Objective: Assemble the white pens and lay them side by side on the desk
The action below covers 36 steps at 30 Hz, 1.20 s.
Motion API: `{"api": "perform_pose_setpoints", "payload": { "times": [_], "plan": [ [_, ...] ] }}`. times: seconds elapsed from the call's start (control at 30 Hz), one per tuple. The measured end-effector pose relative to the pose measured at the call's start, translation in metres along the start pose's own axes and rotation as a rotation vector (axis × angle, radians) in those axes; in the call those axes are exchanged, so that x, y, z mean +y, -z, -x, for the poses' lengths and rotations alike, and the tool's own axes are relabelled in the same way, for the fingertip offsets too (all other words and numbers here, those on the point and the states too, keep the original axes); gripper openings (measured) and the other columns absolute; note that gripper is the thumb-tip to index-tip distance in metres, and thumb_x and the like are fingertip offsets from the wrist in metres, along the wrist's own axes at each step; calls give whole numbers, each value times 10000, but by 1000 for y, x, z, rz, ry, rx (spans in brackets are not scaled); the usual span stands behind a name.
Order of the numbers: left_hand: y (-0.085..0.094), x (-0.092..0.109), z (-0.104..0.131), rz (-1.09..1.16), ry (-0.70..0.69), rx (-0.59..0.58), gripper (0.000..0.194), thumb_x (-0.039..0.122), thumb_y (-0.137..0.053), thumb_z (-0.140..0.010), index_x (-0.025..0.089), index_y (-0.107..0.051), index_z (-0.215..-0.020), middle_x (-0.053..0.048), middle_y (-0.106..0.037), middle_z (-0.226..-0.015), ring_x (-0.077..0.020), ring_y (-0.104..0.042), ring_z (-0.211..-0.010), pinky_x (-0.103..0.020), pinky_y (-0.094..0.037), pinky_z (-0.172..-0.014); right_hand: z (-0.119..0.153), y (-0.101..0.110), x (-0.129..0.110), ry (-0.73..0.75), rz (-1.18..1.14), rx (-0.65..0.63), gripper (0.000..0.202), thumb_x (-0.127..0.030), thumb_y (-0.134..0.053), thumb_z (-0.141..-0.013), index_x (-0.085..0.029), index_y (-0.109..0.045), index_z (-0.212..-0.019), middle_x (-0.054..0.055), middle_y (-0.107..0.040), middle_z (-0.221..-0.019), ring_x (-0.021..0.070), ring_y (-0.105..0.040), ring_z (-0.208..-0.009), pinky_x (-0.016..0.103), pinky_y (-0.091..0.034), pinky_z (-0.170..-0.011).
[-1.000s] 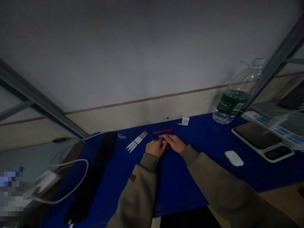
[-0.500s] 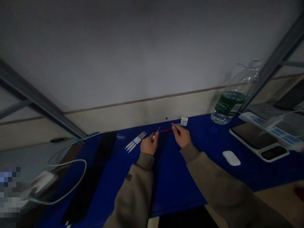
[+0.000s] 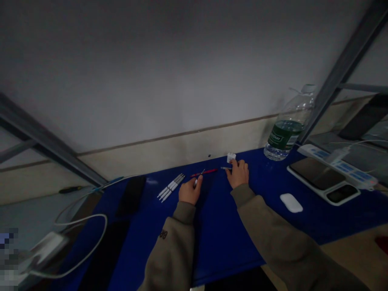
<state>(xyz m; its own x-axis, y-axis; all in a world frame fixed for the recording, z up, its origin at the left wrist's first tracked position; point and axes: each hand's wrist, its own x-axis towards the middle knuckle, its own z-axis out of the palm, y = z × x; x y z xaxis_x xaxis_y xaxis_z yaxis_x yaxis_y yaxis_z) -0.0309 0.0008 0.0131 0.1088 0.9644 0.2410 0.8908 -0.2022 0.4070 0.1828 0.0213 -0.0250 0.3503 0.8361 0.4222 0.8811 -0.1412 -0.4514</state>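
Note:
My left hand is closed around a slim white pen whose thin tip points up and away. Just beyond it, a red pen-like stick lies on the blue tabletop. Several white pens with dark bands lie side by side to the left of that hand. My right hand is lowered to the table, fingers closed on a thin greyish stick, partly hidden by them. Touching or close behind its fingertips is a small white block.
A large clear bottle with a green label stands at the back right. Nearby are a white scale-like device, a power strip and a white rounded case. Dark flat objects and a white cable are left.
My right hand has moved right, from beside the red stick to the thin greyish stick. My left hand still holds the white pen. The view has shifted slightly.

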Motion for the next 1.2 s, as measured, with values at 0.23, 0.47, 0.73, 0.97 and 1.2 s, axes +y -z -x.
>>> {"api": "perform_pose_setpoints", "payload": {
  "times": [0.23, 0.47, 0.73, 0.97, 1.2],
  "plan": [
    [-1, 0, 0, -51, -4, -31, 565, 586, -235, -896, 195, -587, -691, -36, -584, -595, -154, -553, -588, -241, -276, -546, -3, -10, -3, 6, -365, -118, 210, -367, -536, -830, -180, -624, -870, 94, -571, -874, 221, -502, -841, 339, -375, -713],
    [-3, -1, 1, -154, -13, -97, 572, 613, -218, -886, 212, -609, -770, -53, -622, -646, -185, -596, -656, -246, -282, -544, -3, -10, -26, -59, -1126, -250, 362, -469, -591, -756, -154, -631, -930, 6, -538, -659, 121, -471, -587, 250, -398, -549],
    [-4, 2, 3, -194, -48, -153, 578, 621, -207, -883, 218, -617, -820, -62, -638, -691, -193, -607, -684, -249, -305, -547, 0, -7, -31, -191, -1349, -263, 374, -515, -538, -788, -154, -613, -855, -4, -517, -609, 107, -462, -533, 240, -378, -475],
    [-5, 0, 3, -179, -107, -172, 550, 619, -246, -879, 213, -617, -847, -69, -645, -713, -201, -617, -699, -244, -317, -547, 7, -5, -37, -86, -1303, -491, 393, -522, -557, -776, -145, -633, -856, -3, -551, -613, 102, -480, -529, 242, -394, -507],
    [-8, -5, 1, -197, -181, -189, 434, 572, -335, -884, 226, -588, -950, -70, -671, -803, -203, -632, -750, -238, -360, -577, 13, -8, -40, 1, -1246, -727, 383, -497, -615, -747, -134, -641, -868, 2, -581, -619, 95, -497, -527, 232, -380, -496]
  ]
}}
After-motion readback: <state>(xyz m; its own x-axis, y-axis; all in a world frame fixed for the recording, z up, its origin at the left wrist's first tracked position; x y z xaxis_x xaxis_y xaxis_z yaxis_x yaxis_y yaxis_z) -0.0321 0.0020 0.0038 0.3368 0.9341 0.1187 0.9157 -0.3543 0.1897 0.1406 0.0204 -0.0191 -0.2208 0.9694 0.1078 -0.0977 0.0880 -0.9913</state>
